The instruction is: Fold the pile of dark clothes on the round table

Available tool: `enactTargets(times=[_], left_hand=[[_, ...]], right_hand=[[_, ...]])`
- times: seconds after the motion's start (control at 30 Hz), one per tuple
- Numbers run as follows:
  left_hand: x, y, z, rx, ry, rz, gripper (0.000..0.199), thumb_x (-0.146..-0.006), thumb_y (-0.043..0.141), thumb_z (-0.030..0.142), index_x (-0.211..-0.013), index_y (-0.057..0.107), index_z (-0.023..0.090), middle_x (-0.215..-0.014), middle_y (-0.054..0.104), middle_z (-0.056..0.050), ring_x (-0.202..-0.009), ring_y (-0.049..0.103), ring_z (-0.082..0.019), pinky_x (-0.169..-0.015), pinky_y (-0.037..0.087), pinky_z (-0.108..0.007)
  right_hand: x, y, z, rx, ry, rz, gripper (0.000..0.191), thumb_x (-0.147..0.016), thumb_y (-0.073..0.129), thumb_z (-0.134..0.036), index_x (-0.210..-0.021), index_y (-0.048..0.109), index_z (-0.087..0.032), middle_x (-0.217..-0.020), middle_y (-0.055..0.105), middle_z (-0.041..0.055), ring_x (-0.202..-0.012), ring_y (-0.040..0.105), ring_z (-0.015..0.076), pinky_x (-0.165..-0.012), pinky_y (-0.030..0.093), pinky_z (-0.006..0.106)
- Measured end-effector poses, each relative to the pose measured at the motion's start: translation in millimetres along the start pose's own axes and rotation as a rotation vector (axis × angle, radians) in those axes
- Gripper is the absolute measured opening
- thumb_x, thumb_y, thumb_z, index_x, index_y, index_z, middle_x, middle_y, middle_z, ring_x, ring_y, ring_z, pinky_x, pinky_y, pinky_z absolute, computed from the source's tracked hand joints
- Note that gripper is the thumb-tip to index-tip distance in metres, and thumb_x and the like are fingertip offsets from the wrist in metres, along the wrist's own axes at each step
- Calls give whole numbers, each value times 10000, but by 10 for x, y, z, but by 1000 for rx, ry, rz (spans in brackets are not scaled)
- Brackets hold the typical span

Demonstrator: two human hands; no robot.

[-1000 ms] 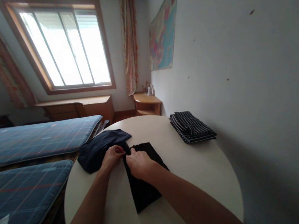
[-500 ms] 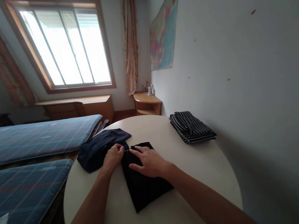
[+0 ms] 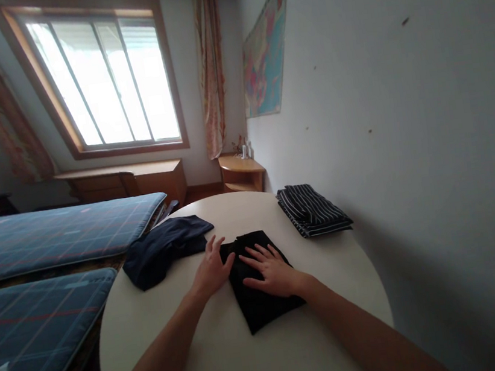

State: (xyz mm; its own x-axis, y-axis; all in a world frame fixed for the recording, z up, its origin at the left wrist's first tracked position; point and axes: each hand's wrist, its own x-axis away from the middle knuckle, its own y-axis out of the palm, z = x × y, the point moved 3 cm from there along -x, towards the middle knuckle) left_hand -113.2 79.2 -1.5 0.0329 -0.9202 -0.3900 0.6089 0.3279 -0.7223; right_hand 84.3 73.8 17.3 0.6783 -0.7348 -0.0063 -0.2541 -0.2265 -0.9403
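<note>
A folded black garment [image 3: 263, 308] lies flat on the round white table [image 3: 207, 361]. My right hand [image 3: 272, 272] rests on top of it, palm down with the fingers spread. At the garment's left edge is my left hand [image 3: 213, 268], its fingers apart and the thumb over the black cloth; nothing is held in it. A crumpled dark navy garment [image 3: 160, 249] lies to the left, just beyond my left hand. On the far right of the tabletop sits a folded black garment with white stripes [image 3: 312, 207], apart from both hands.
Two beds with blue plaid mattresses [image 3: 53, 235] stand left of the table. A white wall [image 3: 412, 188] runs close along the right. Beyond the table are a wooden corner shelf [image 3: 241, 163], a desk [image 3: 158, 168] and a window [image 3: 106, 82].
The black garment has shifted right, away from the navy one. My left hand has let go of its upper left edge and spread its fingers. My right hand has moved right with the cloth.
</note>
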Motion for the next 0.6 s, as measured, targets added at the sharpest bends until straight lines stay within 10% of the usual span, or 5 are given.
enactTargets(times=[0.23,0.37,0.6], left_hand=[[348,416,372,-137,163,-260,682,-983,351,485,-1558,150,178,-1641,68,-154,-1502,47,-309,-1180,215,-517],[424,457,371,-239,140,-317,687,-988,281,539,-1567,155,193,-1638,63,-153,-1492,31,-349,-1159,207,-565],[488,453,392,-354,40,-246,767,-957,262,609,-1560,209,140,-1568,290,-221,-1463,171,-424,-1133,212,-612]], right_hand=[[153,-190,474,-197,86,296,537,-921,496,-399,-1412,503,-184,-1475,490,97,-1389,395,213,-1182,215,402],[255,-326,784,-108,427,532,385,-917,474,-368,-1151,681,-144,-1195,683,134,-1122,619,225,-1002,426,324],[267,-234,871,-53,657,330,517,-899,449,-626,-904,714,-182,-931,742,142,-918,696,271,-772,478,333]])
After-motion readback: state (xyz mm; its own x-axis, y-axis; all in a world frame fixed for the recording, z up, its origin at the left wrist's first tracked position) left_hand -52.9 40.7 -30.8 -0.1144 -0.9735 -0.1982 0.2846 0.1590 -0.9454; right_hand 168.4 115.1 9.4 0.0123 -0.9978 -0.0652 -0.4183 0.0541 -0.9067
